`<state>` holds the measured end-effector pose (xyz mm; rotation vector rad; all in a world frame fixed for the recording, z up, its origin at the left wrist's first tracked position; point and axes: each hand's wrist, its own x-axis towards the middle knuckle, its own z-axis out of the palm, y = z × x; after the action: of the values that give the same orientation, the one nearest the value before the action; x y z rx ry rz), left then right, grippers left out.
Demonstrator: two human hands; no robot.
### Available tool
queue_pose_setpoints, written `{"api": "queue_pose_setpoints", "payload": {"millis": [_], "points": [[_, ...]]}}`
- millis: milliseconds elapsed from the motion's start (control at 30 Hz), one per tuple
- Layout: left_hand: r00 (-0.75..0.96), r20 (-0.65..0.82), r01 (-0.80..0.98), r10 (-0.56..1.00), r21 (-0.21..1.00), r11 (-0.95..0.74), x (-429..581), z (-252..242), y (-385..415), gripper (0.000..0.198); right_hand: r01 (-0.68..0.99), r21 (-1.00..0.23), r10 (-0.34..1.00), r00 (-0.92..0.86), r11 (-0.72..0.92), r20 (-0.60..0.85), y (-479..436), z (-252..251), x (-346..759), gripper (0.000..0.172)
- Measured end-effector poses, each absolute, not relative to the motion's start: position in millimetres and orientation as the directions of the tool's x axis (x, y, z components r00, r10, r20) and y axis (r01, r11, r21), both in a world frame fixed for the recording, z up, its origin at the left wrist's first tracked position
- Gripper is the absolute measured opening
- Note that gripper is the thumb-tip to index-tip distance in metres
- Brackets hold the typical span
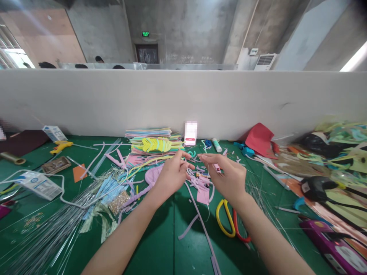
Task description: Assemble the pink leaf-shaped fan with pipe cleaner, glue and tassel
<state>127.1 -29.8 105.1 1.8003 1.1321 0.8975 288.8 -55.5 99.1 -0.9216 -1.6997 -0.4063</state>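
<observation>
In the head view, we see the left hand [175,170] and right hand [228,173] nearly meeting, fingers curled; we cannot tell what, if anything, they pinch. Below them, a long, soft-looking lilac strip [202,223] trails down the green table [155,252], its upper end lost among tangled pieces [203,195].

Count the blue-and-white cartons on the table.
2: the far carton, just behind the yellow glue gun, and the near carton, beside the wire bundle. Clutter may hide others.
</observation>
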Motion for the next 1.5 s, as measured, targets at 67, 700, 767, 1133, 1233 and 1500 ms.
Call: {"api": "queue_pose_setpoints", "payload": {"millis": [67, 700, 767, 1133, 1233, 1500], "points": [[0.352, 0.164, 0.339, 0.922, 0.895, -0.289, 127.0, 103.5, -28.3, 0.015, 0.750, -0.192, 0.366, -0.072, 0.633, 0.928, -56.4, 100.7, 289.2, 0.017], [0.312, 0.234, 0.551, 0.921, 0.744, -0.377, 122.0, 115.2, -29.6, 0.025, 0.757, -0.202, 0.328, -0.017, 0.621, 0.945, -58.7, 104.2, 287.3, 0.014], [0.318, 0.245, 0.558, 0.916, 0.732, -0.390, 121.6, 115.1, -29.6, 0.025, 0.763, -0.217, 0.338, -0.002, 0.609, 0.941, -58.0, 103.3, 287.8, 0.012], [0.366, 0.372, 0.560, 0.853, 0.644, -0.521, 119.9, 118.6, -35.0, 0.038, 0.419, -0.694, 0.681, 0.209, 0.586, 0.702, -56.4, 97.4, 289.0, 0.008], [0.405, 0.307, 0.395, 0.861, 0.791, -0.467, 120.2, 121.3, -35.9, 0.039, 0.218, -0.808, 0.778, 0.225, 0.547, 0.587, -56.8, 102.3, 286.2, 0.016], [0.313, 0.180, 0.124, 0.933, 0.966, -0.228, 121.7, 120.1, -31.6, 0.036, 0.167, -0.800, 0.784, 0.166, 0.576, 0.599, -56.0, 100.6, 282.6, 0.020]]}}
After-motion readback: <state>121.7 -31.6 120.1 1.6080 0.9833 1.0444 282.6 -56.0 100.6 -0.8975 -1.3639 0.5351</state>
